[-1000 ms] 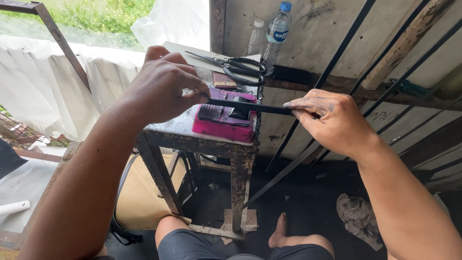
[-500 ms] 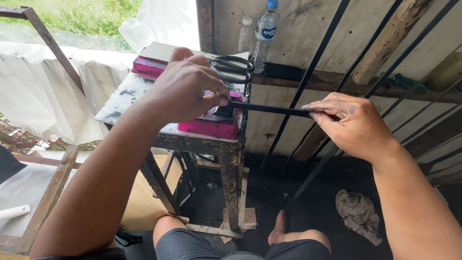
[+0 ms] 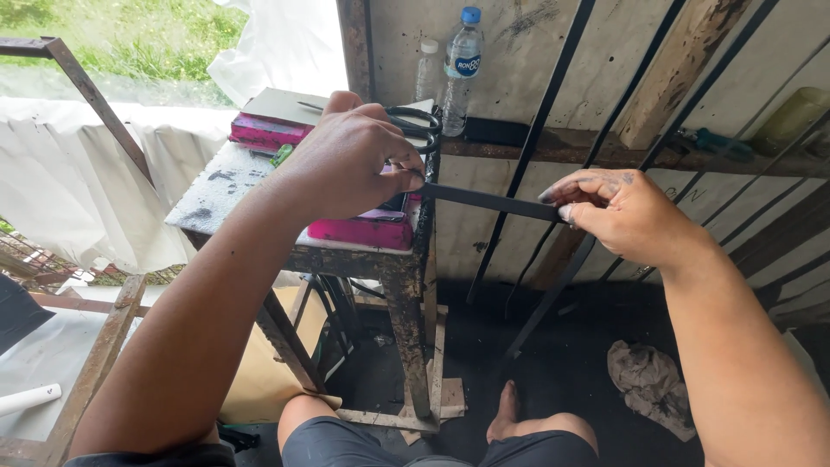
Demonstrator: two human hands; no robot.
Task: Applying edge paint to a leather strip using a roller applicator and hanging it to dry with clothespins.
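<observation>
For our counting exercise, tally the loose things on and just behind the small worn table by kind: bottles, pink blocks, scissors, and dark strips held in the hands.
Clear plastic bottles: 2, one blue-capped and one white-capped
Pink rectangular blocks: 2, one at the back and one at the front edge
Black-handled scissors: 1
Flat dark strip held by both hands: 1
Total: 6

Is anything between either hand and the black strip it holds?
Nothing visible: the left hand pinches one end of the black strip over the small table, and the right hand pinches the other end directly.

right hand (image 3: 618,212) slid farther along strip (image 3: 488,201)
</observation>
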